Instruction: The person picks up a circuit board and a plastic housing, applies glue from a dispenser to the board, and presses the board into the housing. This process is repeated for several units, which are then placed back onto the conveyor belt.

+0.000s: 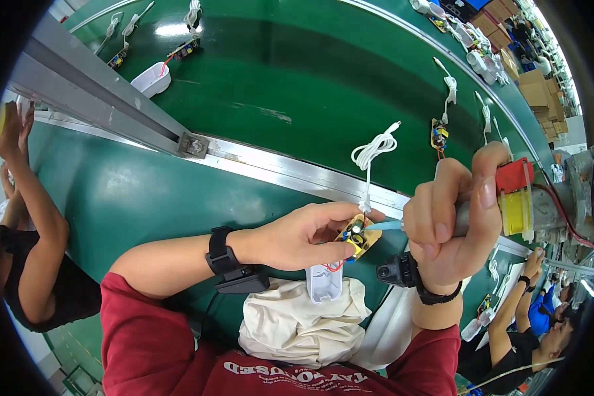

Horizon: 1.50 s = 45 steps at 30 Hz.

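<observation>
My left hand [310,234] grips a small circuit board [371,243] by its edges, with the thumb on the near side. A black cylinder part and a yellow transformer show on the board. From its far end a coiled white cable [375,152] runs onto the green surface. Red wires link the board to an open white plastic housing [325,284] just below. Fingers curled, my right hand [452,221] is closed around a grey tube-shaped dispenser [467,218]. Its pale blue tapered nozzle [386,226] points left, with the tip at the board. Whether the tip touches cannot be made out.
A metal rail [270,168] crosses beyond my hands, joined by a grey post [105,86]. Past it, boards with white cables and a white housing [152,79] lie on a green surface [257,72]. Cream cloth [297,323] lies close to me. People work at both sides.
</observation>
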### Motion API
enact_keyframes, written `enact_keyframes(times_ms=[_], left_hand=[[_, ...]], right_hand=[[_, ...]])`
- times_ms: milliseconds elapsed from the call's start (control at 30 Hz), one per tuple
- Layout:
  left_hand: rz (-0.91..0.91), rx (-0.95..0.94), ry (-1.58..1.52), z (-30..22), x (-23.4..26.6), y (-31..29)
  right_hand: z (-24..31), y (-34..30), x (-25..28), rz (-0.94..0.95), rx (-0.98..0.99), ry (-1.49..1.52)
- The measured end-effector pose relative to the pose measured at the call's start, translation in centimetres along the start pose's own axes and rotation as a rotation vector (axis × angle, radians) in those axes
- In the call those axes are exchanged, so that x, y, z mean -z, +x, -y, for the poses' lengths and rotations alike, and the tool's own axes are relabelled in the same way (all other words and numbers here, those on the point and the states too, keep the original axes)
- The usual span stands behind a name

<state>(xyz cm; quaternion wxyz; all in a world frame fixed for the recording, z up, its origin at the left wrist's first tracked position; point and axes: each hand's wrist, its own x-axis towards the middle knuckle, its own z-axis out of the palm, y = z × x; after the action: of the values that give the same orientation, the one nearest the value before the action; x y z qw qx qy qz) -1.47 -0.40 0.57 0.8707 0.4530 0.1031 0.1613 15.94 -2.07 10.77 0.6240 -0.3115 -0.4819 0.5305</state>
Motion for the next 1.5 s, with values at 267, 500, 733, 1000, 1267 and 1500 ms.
enact_keyframes(times_ms=[267,500,733,1000,1267,1500], left_hand=[[-0.002,0.008,0.014,-0.2,-0.1,0.2],[0.002,0.004,0.010,-0.1,-0.1,0.4],[-0.029,-0.007,0.023,0.2,-0.1,0.6],[-0.034,-0.030,0.032,-0.1,-0.4,1.0],[-0.027,0.035,0.042,-0.7,-0.6,0.9],[-0.080,0.010,-0.006,-0.6,-0.8,1.1]], right_hand=[[0.2,0.0,0.2,-0.013,0.014,-0.009],[0.4,0.2,0.3,-0.009,0.006,-0.009],[0.5,0.5,0.9,-0.002,0.025,-0.005],[0.9,0.8,0.8,-0.009,0.066,-0.037],[1.6,0.7,0.3,-0.093,0.067,-0.041],[1.0,0.1,0.6,-0.023,0.060,-0.003]])
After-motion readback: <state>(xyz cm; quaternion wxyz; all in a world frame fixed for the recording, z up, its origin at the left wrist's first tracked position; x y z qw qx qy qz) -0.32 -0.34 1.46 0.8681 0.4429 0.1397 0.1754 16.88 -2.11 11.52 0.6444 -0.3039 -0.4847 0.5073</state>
